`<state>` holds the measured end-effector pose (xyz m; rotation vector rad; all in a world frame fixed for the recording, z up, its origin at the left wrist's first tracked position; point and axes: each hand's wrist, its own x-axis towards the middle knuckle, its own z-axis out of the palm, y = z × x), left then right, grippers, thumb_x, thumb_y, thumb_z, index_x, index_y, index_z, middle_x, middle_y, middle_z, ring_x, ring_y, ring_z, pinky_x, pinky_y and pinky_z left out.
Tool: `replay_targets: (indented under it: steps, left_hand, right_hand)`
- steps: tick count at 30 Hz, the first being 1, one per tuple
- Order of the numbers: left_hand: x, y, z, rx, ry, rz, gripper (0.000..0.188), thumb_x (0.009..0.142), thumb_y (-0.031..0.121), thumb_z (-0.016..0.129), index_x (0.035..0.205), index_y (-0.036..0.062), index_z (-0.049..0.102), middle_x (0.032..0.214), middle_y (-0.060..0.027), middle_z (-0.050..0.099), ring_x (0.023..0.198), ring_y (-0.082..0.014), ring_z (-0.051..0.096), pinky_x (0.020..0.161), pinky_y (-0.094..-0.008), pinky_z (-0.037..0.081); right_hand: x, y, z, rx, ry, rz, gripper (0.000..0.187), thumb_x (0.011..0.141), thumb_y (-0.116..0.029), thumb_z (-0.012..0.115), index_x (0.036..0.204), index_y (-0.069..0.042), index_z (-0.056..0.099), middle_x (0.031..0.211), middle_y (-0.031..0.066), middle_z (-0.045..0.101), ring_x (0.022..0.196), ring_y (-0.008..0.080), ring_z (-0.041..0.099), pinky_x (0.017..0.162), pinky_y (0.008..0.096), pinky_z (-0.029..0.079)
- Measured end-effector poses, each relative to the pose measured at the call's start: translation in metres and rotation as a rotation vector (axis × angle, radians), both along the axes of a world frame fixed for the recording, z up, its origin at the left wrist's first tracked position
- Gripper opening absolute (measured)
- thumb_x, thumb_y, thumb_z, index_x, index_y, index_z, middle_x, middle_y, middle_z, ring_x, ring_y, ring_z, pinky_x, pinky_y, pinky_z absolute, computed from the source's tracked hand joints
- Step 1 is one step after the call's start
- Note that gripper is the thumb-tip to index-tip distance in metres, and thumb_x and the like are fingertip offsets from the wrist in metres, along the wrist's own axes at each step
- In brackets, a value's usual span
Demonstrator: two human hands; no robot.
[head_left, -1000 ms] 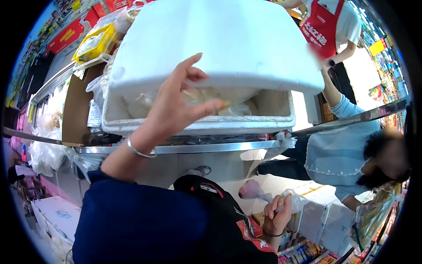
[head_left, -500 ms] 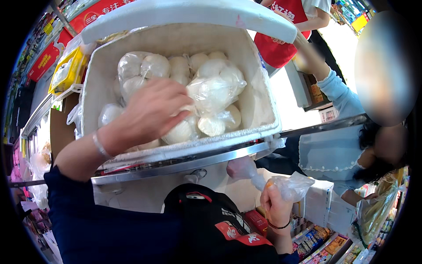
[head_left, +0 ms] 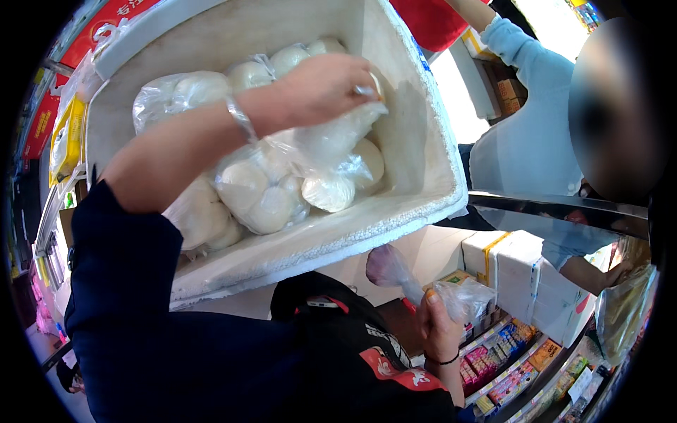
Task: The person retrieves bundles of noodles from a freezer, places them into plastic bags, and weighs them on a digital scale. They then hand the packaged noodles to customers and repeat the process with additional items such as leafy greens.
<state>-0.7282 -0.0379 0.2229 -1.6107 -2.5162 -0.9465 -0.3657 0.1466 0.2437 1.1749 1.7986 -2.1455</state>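
Observation:
A white foam box [head_left: 430, 166] holds several clear plastic bags of round white buns [head_left: 247, 190]. My left hand [head_left: 324, 92] reaches over the box with its fingers closed on the top of a clear plastic bag [head_left: 328, 141] at the right part of the pile. That hand and forearm hide some of the bags behind them. Below the box, at the lower right, my right hand [head_left: 438, 324] is closed around the gathered neck of another clear plastic bag [head_left: 465, 299]. A pinkish-purple lump [head_left: 388, 266] shows in its far end.
Close by on the right stands a person in a light blue top [head_left: 525, 134], one arm reaching up past the box. White foam cartons [head_left: 518, 275] stand beside shelves of colourful packets [head_left: 508, 359]. A yellow basket [head_left: 68, 141] sits at the left, and a metal rail [head_left: 564, 204] runs rightward.
My left hand has moved right and up across the buns, closing on a bag. The box looks nearer and tilted in view. My right hand keeps its bag.

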Motion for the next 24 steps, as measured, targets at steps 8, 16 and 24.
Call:
replay_targets:
  steps: [8, 16, 24]
  left_hand:
    - [-0.054, -0.142, 0.036, -0.029, -0.106, 0.653, 0.024, 0.096, 0.012, 0.054, 0.116, 0.0031, 0.064, 0.096, -0.0024, 0.062, 0.079, -0.0086, 0.057, 0.066, -0.0242, 0.048]
    - [0.062, -0.007, -0.019, -0.472, -0.236, -0.17, 0.033, 0.083, 0.026, 0.066, 0.095, -0.0037, 0.056, 0.098, -0.0185, 0.058, 0.093, -0.0355, 0.059, 0.079, -0.0428, 0.049]
    - [0.032, 0.01, -0.053, -0.856, -0.339, -0.123, 0.035, 0.08, 0.023, 0.067, 0.101, -0.0041, 0.061, 0.094, -0.0196, 0.065, 0.089, -0.0341, 0.064, 0.077, -0.0409, 0.051]
  right_hand:
    - [-0.005, 0.005, -0.009, 0.049, -0.111, -0.027, 0.018, 0.092, -0.023, 0.063, 0.088, -0.008, 0.054, 0.059, 0.0, 0.05, 0.042, 0.0088, 0.043, 0.037, 0.0226, 0.032]
    - [-0.011, -0.001, -0.013, 0.018, -0.033, -0.065, 0.019, 0.091, -0.023, 0.063, 0.088, -0.007, 0.054, 0.057, 0.0002, 0.047, 0.041, 0.0092, 0.041, 0.038, 0.0231, 0.031]
    - [0.024, 0.0, -0.01, -0.014, -0.028, -0.127, 0.022, 0.093, -0.022, 0.061, 0.08, -0.007, 0.051, 0.055, 0.0009, 0.046, 0.039, 0.0103, 0.04, 0.037, 0.0234, 0.03]
